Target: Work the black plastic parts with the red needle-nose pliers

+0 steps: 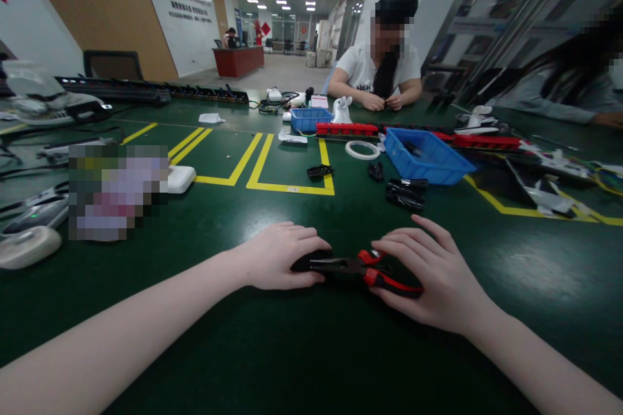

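Needle-nose pliers [346, 265] with red and black handles lie level just above or on the green table. My right hand [435, 269] is wrapped round their handles, the thumb below and fingers over the top. The jaws point left, toward my left hand [285, 256]. Between its thumb and fingers my left hand pinches a small dark black piece [305, 262], whose kind I cannot make out. The jaw tips meet or overlap this piece; whether they clamp it is unclear. Beyond my right hand lie bundled black parts [406, 193] that look wrapped in plastic.
A blue bin [428, 159] holding dark parts and a smaller blue bin [311, 120] stand farther back, near a white tape ring [363, 150]. A white box [178, 179] and a computer mouse [30, 246] lie left. A person [379, 71] sits opposite, another sits at right.
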`<state>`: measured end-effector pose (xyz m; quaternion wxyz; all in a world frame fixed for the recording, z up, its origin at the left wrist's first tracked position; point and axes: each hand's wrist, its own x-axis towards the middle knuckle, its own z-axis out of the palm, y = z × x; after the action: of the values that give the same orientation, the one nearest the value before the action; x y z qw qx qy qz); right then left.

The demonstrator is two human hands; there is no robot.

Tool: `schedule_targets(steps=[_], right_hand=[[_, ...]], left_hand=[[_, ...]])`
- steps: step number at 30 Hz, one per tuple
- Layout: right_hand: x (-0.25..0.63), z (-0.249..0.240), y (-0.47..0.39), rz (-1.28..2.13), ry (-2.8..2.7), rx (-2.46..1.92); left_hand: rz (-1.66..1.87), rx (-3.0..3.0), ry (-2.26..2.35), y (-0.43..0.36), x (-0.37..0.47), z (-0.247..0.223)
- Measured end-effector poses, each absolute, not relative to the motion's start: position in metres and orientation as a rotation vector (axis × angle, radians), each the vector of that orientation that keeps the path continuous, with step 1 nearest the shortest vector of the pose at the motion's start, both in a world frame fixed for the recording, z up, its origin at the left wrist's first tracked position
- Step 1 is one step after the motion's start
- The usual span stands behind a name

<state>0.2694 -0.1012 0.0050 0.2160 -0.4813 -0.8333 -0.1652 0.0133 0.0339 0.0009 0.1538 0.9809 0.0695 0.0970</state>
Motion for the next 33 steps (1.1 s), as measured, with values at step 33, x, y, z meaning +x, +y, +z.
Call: schedule_targets(steps=[33], right_hand=[[0.2745,0.0084,-0.1018,-0.417,-2.378,-1.382]], left_hand=[[0.29,2.799,0.202,0.0322,0.0113,0.0034]])
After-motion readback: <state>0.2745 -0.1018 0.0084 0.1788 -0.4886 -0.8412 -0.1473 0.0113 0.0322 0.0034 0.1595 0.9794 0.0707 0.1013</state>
